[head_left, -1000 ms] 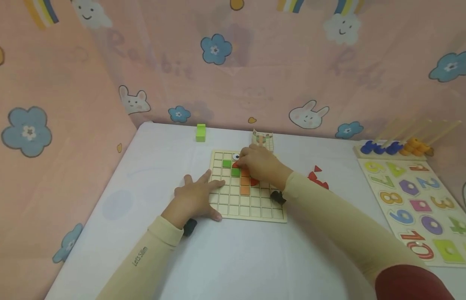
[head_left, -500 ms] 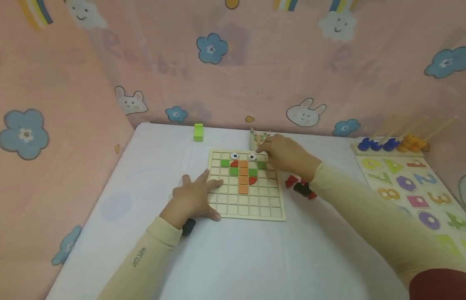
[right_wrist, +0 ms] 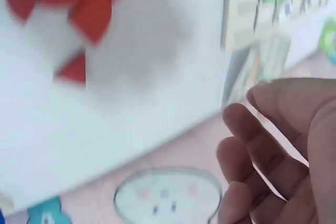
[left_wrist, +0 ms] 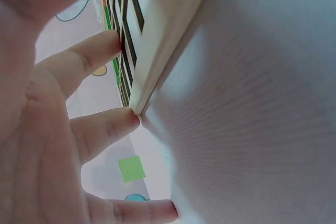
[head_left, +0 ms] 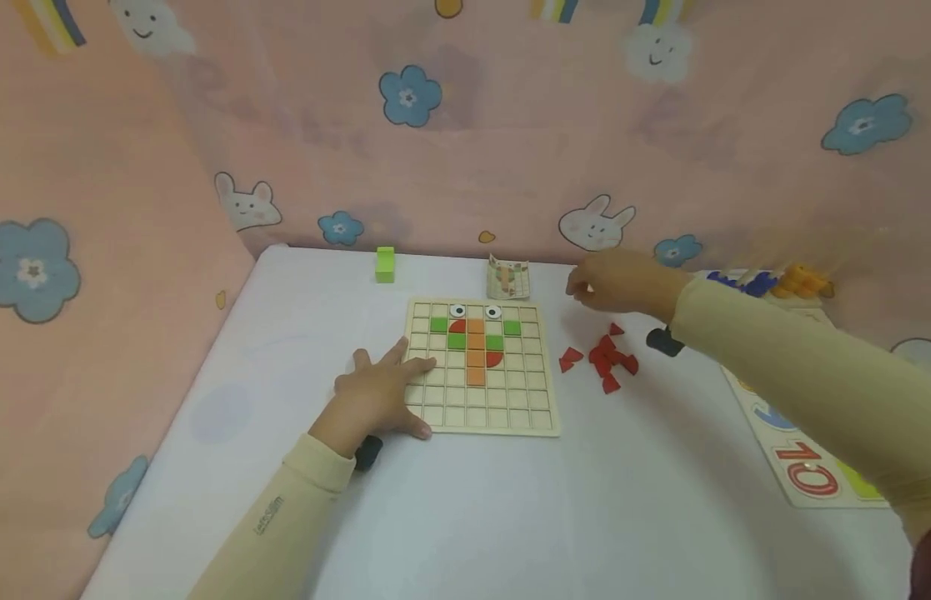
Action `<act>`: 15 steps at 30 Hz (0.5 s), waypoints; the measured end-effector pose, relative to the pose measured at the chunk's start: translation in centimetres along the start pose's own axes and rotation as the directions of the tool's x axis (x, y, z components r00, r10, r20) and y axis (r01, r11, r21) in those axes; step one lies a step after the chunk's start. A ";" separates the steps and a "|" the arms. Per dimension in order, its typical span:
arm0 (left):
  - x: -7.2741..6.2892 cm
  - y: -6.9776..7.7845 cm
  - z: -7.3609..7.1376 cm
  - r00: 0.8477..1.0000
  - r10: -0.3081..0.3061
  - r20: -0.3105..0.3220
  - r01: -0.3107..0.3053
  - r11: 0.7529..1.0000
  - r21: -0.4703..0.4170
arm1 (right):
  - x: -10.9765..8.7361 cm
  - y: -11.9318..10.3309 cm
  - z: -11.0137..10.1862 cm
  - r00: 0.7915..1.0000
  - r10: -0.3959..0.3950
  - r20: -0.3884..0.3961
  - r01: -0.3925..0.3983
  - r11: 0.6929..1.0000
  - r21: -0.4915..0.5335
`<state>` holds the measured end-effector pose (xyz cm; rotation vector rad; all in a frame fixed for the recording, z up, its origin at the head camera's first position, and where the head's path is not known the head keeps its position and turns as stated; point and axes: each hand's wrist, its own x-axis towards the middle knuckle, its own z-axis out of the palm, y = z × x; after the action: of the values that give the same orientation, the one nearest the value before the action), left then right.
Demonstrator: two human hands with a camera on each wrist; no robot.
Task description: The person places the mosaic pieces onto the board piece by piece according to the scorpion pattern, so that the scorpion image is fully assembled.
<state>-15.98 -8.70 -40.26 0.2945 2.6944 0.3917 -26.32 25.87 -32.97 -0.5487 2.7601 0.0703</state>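
Observation:
A square wooden grid board (head_left: 513, 400) lies on the white table, bearing green and orange squares, two red quarter-circles and two round eye pieces. My left hand (head_left: 375, 392) rests spread at its left side; in the left wrist view one fingertip (left_wrist: 111, 41) lies on the grid and another meets the board's edge. To the right, my right hand (head_left: 623, 282) is raised over the far part of the table, fingers loosely bent and nothing between them in the right wrist view. Below it lies a loose heap of red quarter-circle pieces (head_left: 606, 354).
Behind the board stands a folded pattern card (head_left: 508, 278). A light green block (head_left: 385, 265) is at the back left. On the right lies a number puzzle board (head_left: 806, 479) with a peg stacker of blue and orange pieces (head_left: 803, 282), partly hidden by my right sleeve.
My right hand has left the board and moved right, over beside the red pieces. Both eye pieces and the red heap now show uncovered. My left hand has stayed on the board.

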 end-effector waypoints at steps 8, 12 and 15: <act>0.5 -0.5 0.4 1.000 0.002 0.002 -0.002 1.000 0.006 | -1.9 -2.7 4.7 0.997 0.075 -0.028 -0.073 0.996 0.059; 0.6 -0.4 0.2 1.000 -0.008 0.001 0.008 1.000 0.015 | -3.3 -3.1 5.9 0.994 0.081 -0.068 -0.072 0.990 0.121; 0.6 -0.6 0.1 1.000 -0.012 0.002 0.012 1.000 0.019 | -3.8 -3.0 7.0 0.996 0.042 -0.080 -0.030 0.988 0.155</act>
<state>-16.58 -9.04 -40.77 0.2835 2.6975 0.3626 -19.75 25.23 -38.34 -0.4707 2.8250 -0.1588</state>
